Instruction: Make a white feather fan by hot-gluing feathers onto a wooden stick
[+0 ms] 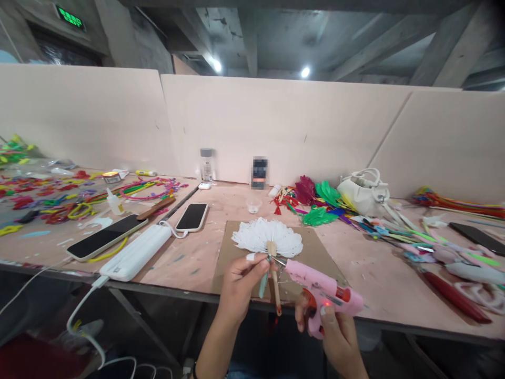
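My left hand is closed in a pinch on the base of a small white feather fan with a wooden stick handle; a pale green strip hangs from the same grip. My right hand is wrapped round the grip of a pink glue gun, with a finger at the trigger. The gun's metal nozzle touches the fan's base right beside my left fingers. Both are held just above a brown cardboard sheet at the table's near edge.
Two phones and a white power bank with cable lie to the left. Coloured feathers, a white handbag, sticks and a red tool crowd the right. Pipe cleaners cover the far left. Partition boards stand behind.
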The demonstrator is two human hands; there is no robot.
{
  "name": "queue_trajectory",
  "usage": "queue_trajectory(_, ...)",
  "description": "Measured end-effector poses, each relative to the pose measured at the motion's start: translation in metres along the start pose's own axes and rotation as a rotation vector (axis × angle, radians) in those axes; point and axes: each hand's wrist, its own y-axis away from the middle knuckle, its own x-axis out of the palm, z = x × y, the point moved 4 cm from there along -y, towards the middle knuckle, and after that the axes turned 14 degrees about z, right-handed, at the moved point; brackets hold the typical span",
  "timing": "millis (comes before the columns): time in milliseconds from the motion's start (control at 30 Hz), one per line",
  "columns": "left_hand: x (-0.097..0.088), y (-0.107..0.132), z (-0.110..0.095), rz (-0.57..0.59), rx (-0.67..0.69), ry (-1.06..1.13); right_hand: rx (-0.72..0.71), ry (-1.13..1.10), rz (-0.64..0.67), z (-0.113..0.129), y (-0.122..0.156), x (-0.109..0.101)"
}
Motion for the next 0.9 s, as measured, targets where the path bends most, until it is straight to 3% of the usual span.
queue_trajectory(133,0.001,0.0,-0.002,-0.016,-0.004,-0.016,0.055,0.011,-0.015,0.004,-0.001,0.002)
queue_trajectory(300,0.001,0.001,-0.003,-0.025,-0.024,-0.008,0.159,-0.023,-0.13,0.014,-0.004,0.008)
queue_trajectory(900,0.0,0.0,0.0,-0.025,-0.03,0.003,0.16,0.016,-0.113,0.016,-0.006,0.009)
